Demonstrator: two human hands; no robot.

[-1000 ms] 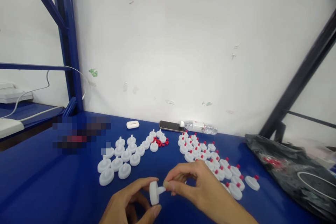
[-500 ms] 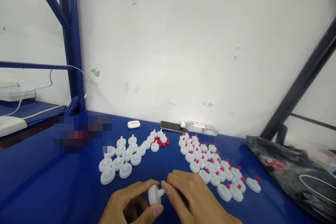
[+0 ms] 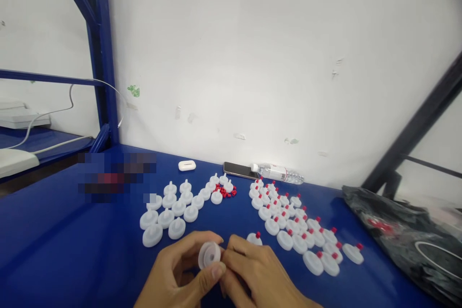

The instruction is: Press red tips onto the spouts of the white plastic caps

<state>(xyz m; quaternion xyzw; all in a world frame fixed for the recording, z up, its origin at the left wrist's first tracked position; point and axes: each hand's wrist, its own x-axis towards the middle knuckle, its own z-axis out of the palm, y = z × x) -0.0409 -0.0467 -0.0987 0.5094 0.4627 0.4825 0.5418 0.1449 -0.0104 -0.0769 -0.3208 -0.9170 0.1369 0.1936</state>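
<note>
My left hand point(image 3: 184, 269) pinches a white plastic nozzle cap point(image 3: 209, 256) between thumb and fingers, its hollow underside tilted to face me. Pressed against the cap's right side, my right hand point(image 3: 252, 269) has its fingers curled together; the nozzle and whatever those fingers grip are hidden. Just past the right knuckles stands a nozzle cap with a red tip point(image 3: 254, 239), partly covered by the hand. Several plain white nozzle caps point(image 3: 176, 228) stand to the left, nozzles up. Small red tips point(image 3: 225, 192) lie heaped behind them. On the right are several red-tipped nozzle caps point(image 3: 285, 239).
Along the wall on the blue table point(image 3: 90, 250) lie a white earbud case point(image 3: 186, 165), a phone point(image 3: 240, 170) and a clear water bottle point(image 3: 279, 173). A black plastic bag point(image 3: 397, 255) with red pieces covers the right edge. A blue post point(image 3: 108, 57) rises at left.
The held cap has turned, so its hollow underside shows and its nozzle is out of sight. My right fingers have closed in against it. The view has shifted slightly.
</note>
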